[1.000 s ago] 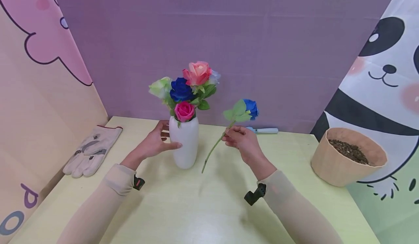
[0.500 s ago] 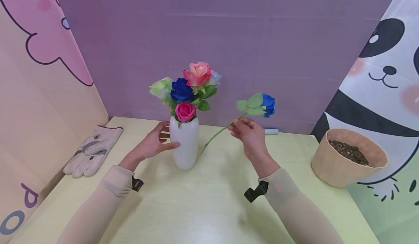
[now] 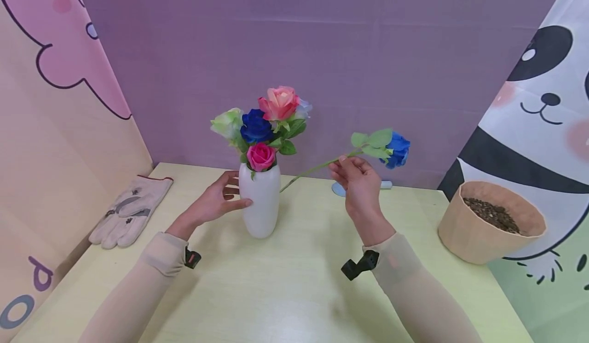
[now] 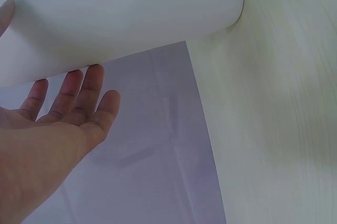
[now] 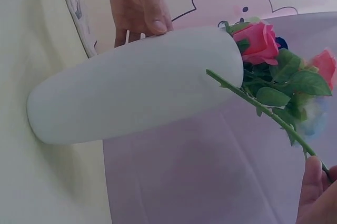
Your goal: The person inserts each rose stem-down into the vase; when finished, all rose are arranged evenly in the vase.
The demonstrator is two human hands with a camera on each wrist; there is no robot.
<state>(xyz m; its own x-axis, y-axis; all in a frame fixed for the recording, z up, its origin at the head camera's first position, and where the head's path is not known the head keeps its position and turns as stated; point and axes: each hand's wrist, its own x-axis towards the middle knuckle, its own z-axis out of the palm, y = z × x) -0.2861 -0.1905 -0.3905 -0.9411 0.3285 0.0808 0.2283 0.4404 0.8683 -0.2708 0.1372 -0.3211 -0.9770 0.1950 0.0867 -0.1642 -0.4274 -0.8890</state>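
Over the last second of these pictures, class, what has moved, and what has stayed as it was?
The right hand, pinching the stem of the blue rose, rose and carried the bloom up and rightward. The stem swung from steeply slanted to nearly level, its cut end lifting toward the neck of the white vase. The left hand stayed against the vase's side. The bouquet, gloves and pot of soil did not move.

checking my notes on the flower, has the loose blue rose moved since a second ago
Yes. The blue rose in the right hand has swung up and to the right, away from the white vase, and its stem now lies nearly level, its tip near the vase's neck.
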